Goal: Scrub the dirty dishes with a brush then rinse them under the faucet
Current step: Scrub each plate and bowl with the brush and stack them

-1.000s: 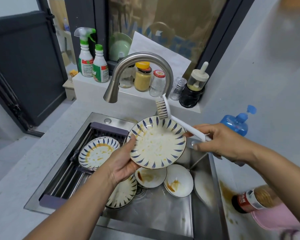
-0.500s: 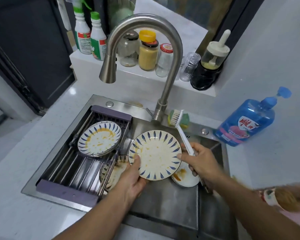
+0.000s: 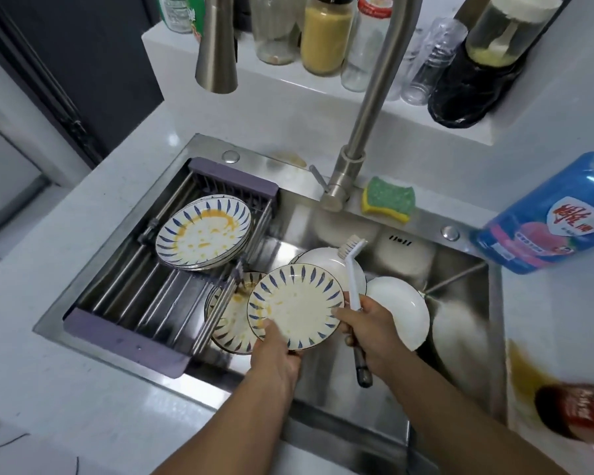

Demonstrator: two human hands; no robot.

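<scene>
Two grips closed: left hand (image 3: 275, 357) pinching plate (image 3: 297, 303) rim, right hand (image 3: 371, 332) round brush (image 3: 352, 279); scrubbing force may slip the plate.

White countertop (image 3: 31, 337), white ledge (image 3: 271, 108), dark door (image 3: 83, 63)

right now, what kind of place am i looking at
Most likely a home kitchen, at the washing-up spot: a stainless steel sink holds stained blue-patterned ceramic plates, a curved brushed-steel faucet arches over it, and glass seasoning jars line the white ledge behind.
</scene>
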